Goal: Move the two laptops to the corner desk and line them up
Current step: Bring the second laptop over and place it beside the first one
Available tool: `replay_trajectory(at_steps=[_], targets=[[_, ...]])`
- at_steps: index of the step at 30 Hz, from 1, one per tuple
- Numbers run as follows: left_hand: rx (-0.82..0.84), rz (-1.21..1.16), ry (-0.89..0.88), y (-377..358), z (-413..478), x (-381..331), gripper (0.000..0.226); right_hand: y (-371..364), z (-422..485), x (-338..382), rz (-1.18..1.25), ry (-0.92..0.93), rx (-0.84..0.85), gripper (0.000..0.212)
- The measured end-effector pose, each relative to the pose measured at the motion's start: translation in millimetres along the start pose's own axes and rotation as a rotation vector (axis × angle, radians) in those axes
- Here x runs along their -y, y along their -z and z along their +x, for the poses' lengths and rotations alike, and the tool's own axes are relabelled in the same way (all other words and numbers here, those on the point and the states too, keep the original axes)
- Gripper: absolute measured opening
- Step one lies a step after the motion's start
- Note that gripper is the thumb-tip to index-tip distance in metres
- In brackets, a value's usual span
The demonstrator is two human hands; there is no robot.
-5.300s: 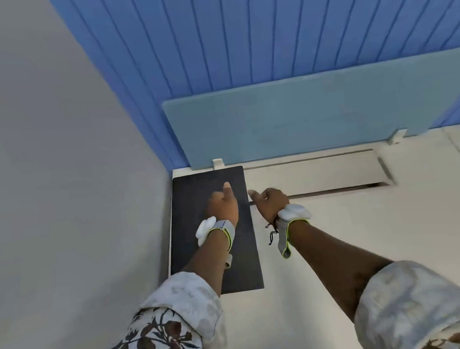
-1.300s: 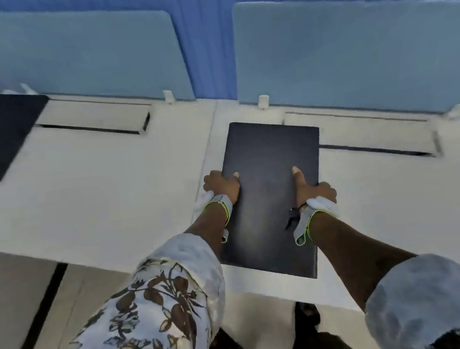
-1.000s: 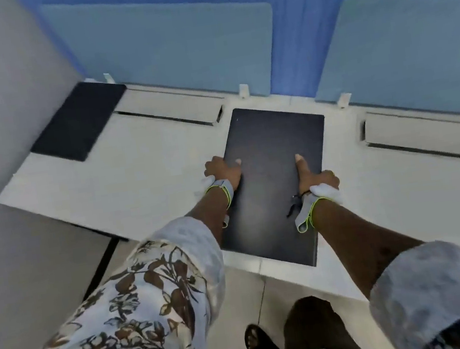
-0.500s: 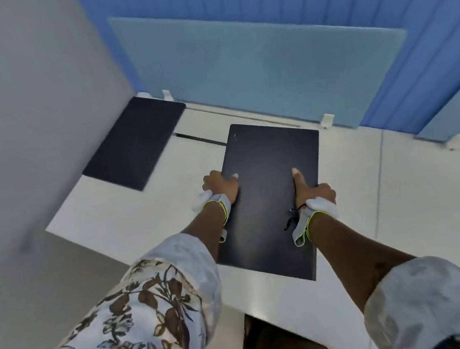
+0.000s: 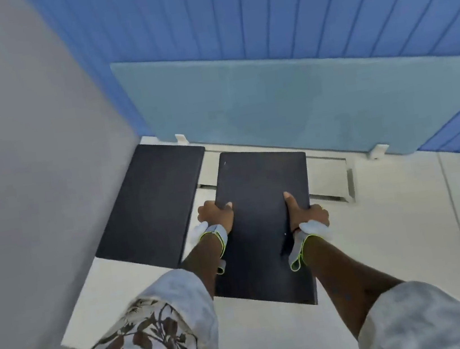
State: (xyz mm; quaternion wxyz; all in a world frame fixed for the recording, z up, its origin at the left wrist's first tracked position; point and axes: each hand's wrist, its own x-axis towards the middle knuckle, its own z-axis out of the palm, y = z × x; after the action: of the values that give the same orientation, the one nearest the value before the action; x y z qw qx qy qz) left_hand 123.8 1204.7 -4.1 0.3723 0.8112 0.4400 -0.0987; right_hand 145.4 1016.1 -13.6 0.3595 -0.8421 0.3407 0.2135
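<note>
Two closed black laptops are over the white corner desk (image 5: 378, 227). The first laptop (image 5: 150, 203) lies flat at the desk's far left, against the grey wall. I hold the second laptop (image 5: 262, 223) just to its right, lengthwise, with a narrow gap between them. My left hand (image 5: 217, 216) grips its left edge, thumb on the lid. My right hand (image 5: 307, 215) grips its right edge the same way. Whether this laptop rests on the desk or hangs just above it, I cannot tell.
A grey wall (image 5: 30, 172) bounds the desk on the left. A pale blue divider panel (image 5: 300, 96) stands along the back edge, in front of blue slatted wall. A cable tray flap (image 5: 329, 178) lies behind the held laptop.
I have carried the second laptop leftward from the neighbouring desk to the corner desk. It is now beside the first laptop. Both hands keep the same grip.
</note>
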Motion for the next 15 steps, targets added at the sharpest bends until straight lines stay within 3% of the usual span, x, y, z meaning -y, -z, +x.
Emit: replay_trajectory(at_steps=[7, 15], targets=[[0.084, 0.071, -0.063, 22.9, 62.5, -6.3, 0.052, -52.6, -1.1, 31.3, -0.044, -0.124, -0.048, 0.105], [0.153, 0.104, -0.069, 30.3, 74.8, -6.5, 0.051, -64.8, 1.5, 46.7, -0.092, -0.146, -0.138, 0.103]])
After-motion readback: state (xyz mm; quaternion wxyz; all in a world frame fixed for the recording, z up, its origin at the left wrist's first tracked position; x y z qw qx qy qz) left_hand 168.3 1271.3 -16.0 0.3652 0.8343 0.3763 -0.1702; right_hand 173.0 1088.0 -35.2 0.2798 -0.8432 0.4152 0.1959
